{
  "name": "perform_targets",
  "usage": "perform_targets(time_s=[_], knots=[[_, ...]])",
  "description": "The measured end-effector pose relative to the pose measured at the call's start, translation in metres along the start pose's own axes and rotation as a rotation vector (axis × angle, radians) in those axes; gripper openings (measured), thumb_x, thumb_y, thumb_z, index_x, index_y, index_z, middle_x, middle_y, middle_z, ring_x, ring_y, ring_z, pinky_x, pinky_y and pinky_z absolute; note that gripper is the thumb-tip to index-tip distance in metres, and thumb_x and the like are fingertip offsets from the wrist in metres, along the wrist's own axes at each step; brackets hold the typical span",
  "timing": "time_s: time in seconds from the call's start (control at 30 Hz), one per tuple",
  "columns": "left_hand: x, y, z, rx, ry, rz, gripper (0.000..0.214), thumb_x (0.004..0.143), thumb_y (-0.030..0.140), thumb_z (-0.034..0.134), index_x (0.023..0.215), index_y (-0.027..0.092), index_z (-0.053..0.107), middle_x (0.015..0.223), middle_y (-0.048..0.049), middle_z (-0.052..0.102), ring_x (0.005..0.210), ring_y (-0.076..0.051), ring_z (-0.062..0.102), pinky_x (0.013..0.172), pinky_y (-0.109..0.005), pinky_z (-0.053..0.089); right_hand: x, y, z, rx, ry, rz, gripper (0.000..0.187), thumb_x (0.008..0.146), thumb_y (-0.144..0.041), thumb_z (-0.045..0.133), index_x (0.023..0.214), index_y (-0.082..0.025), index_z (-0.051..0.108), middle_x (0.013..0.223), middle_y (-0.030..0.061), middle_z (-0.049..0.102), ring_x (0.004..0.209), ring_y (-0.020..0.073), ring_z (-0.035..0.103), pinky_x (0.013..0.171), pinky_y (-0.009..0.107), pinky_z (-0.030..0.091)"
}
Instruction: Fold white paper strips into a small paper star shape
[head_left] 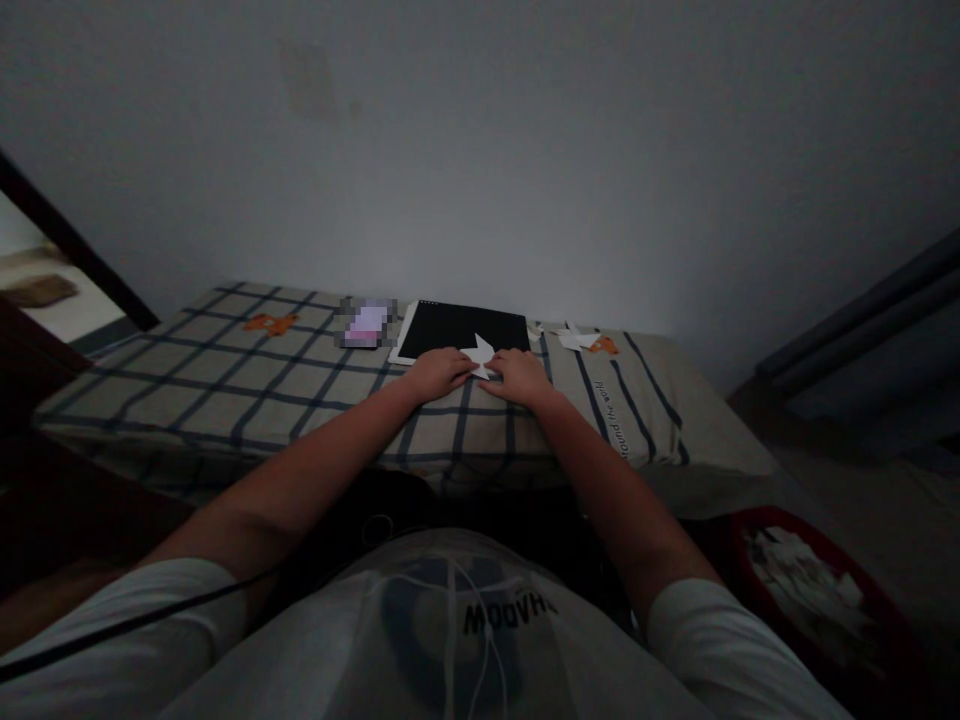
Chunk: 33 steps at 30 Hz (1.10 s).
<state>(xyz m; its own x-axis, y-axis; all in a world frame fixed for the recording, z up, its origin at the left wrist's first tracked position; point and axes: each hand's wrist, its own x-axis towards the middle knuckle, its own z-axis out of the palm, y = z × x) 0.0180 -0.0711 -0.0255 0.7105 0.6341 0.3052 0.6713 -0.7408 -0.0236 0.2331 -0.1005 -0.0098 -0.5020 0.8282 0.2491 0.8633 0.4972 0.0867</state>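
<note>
A small piece of folded white paper with pointed flaps, shaped like a pinwheel, is between my two hands at the front edge of a black pad. From the left, my left hand has its fingers together on the paper's edge. My right hand grips the opposite side, thumb and fingers close together. The fingers partly cover the paper's lower part. White sheet edges show under the pad's left side.
A checked cloth covers the table, which stands against a grey wall. On it lie a blurred phone-like object at left and white paper pieces at right. A red bin with crumpled white paper stands at lower right.
</note>
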Motion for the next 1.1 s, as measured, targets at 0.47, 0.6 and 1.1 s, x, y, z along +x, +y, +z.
perform_targets(time_s=[0.47,0.6,1.1], knots=[[0.010,0.016,-0.001,0.037,0.144,-0.023,0.032,0.094,0.028,0.047,0.119,0.022,0.066,0.119,-0.0053,0.069,0.110,-0.020,0.062,0.089,-0.031,0.050,-0.005,0.001,-0.004,-0.062,0.078,0.062,0.029,0.097,-0.028,0.043,0.108,-0.021,0.069,0.108,0.0078,0.068,0.101,0.0231,0.059,0.079,0.033,0.040],[0.017,0.020,-0.004,-0.010,0.247,-0.007,0.037,0.093,0.027,0.048,0.126,0.019,0.061,0.127,-0.0075,0.063,0.117,-0.021,0.056,0.097,-0.032,0.047,-0.007,0.013,-0.005,-0.071,0.178,0.055,0.028,0.097,-0.026,0.043,0.104,-0.018,0.069,0.107,0.0087,0.068,0.099,0.0231,0.057,0.078,0.034,0.039],[0.048,0.028,0.015,-0.051,0.110,0.012,0.047,0.092,0.036,0.049,0.136,0.018,0.052,0.143,-0.0117,0.049,0.129,-0.026,0.048,0.103,-0.041,0.043,-0.016,0.156,-0.007,-0.202,0.458,0.438,0.027,0.093,-0.026,0.048,0.105,-0.017,0.071,0.110,0.0113,0.067,0.101,0.0257,0.052,0.076,0.034,0.037]])
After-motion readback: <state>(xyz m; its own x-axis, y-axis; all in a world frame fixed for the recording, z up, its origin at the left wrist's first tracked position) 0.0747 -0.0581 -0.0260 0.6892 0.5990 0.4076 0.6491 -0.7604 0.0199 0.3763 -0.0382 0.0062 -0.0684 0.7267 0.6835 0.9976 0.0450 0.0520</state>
